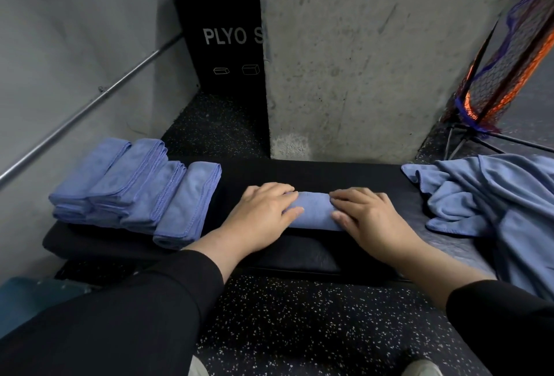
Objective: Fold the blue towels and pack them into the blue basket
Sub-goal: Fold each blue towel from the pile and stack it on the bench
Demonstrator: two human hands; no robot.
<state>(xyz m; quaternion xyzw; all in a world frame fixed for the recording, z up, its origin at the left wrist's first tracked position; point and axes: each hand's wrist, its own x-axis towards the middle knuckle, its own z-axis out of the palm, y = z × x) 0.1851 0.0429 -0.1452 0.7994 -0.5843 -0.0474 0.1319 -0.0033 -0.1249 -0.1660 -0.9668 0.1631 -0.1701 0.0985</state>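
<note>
A folded blue towel (314, 210) lies across the middle of a black padded bench (299, 255). My left hand (263, 216) presses flat on its left end with straight fingers. My right hand (368, 219) presses flat on its right end. Several folded blue towels (138, 192) lie side by side on the bench's left part. A heap of unfolded blue towels (491, 195) covers the bench's right end. A blue object, perhaps the basket (27, 300), shows at the lower left edge, mostly hidden.
A concrete pillar (374, 60) rises just behind the bench. A black plyo box (221, 30) stands behind it to the left. A metal rail (90, 105) runs along the left wall. A net on a stand (503, 66) leans at the right. Speckled rubber floor (314, 324) lies below.
</note>
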